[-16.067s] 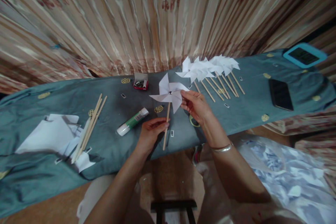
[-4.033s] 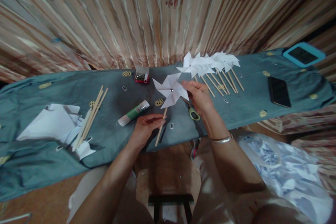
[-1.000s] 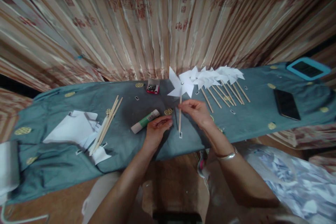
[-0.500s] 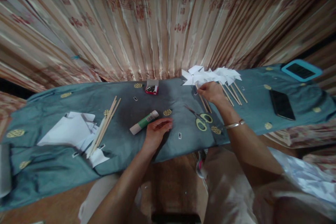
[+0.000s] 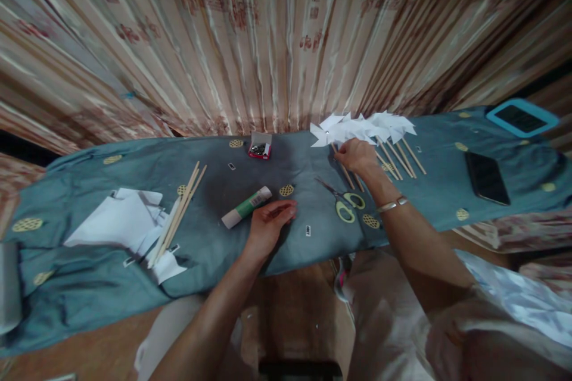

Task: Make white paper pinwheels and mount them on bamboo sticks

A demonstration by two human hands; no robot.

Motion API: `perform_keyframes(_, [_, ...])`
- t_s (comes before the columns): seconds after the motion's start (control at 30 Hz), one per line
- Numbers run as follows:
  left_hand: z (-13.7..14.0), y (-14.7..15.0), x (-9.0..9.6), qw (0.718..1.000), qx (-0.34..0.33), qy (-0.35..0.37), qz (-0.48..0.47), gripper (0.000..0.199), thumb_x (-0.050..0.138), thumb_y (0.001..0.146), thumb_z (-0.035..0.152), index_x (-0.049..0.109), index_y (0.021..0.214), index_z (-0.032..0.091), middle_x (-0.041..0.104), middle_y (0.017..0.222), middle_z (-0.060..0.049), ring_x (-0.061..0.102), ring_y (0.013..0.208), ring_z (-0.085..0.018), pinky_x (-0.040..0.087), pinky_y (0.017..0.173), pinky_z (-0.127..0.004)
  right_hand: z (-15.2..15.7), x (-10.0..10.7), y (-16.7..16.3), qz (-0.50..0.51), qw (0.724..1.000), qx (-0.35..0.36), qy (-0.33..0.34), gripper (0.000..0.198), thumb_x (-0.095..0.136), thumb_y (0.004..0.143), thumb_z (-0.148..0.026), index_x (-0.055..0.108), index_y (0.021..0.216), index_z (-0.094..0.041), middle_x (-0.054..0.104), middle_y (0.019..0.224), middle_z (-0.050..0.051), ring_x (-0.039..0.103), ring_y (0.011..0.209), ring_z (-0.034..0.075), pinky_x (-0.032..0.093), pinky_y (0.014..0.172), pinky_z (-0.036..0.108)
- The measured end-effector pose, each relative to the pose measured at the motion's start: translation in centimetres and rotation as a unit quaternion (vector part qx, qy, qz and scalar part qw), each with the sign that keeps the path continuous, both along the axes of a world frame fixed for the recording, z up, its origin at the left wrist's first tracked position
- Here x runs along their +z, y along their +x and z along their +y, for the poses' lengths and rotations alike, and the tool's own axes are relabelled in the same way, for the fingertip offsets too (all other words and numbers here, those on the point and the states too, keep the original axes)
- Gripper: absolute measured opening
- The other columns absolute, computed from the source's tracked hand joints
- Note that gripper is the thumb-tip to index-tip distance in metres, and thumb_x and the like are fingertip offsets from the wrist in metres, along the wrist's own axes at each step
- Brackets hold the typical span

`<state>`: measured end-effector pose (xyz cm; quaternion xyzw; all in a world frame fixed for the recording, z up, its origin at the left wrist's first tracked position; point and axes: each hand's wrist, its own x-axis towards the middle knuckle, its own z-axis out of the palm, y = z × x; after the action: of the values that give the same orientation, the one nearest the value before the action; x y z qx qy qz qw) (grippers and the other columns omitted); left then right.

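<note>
Pinwheel (image 5: 319, 136) now at left end of pinwheel row (image 5: 388, 126) on worktop (image 5: 290, 164), no longer held up mid-worktop; looks finished; right hand's (image 5: 358, 158) grip pinching its stick (image 5: 346, 172); left hand's (image 5: 267, 229) grip loosely curled, nothing held, beside glue tube (image 5: 245, 208).

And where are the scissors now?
In the head view, the green-handled scissors lie right of centre on the cloth, just below the pinwheel sticks and right of the left hand.

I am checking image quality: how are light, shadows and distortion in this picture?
In the head view throughout: dim light, shadow on the cloth by the left hand; wide-angle distortion fans the curtain outward; white pinwheels blend together; the blue-framed device's screen is unreadable.
</note>
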<state>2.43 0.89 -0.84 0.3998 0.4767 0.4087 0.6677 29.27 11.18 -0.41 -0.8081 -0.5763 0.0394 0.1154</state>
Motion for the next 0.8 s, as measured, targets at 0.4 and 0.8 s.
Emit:
perform_keyframes(0.4, [-1.6, -1.1, 0.5, 0.999, 0.019, 0.031, -0.003, 0.025, 0.078, 0.065, 0.035, 0.077, 0.083, 0.019, 0.073, 0.075, -0.002, 0.063, 0.066, -0.015, 0.05, 0.066, -0.027, -7.9, 3.5, -7.2, 0.047, 0.993, 0.101, 0.025, 0.019, 0.058, 0.091, -0.029, 0.072, 0.087, -0.017, 0.074, 0.08, 0.012, 0.068, 0.077, 0.025, 0.042, 0.072, 0.035])
perform_keyframes(0.8, [-5.4, -5.2, 5.2, 0.995, -0.006, 0.096, 0.012, 0.033, 0.076, 0.074, 0.043, 0.064, 0.052, 0.023, 0.057, 0.052, 0.0, 0.05, 0.05, -0.013, 0.046, 0.053, -0.029, -12.0, -1.5, -13.0, 0.1, 0.974, 0.205, 0.011, 0.023, 0.052, 0.093, -0.031, 0.072, 0.088, -0.02, 0.077, 0.085, 0.006, 0.071, 0.076, 0.021, 0.043, 0.067, 0.028])
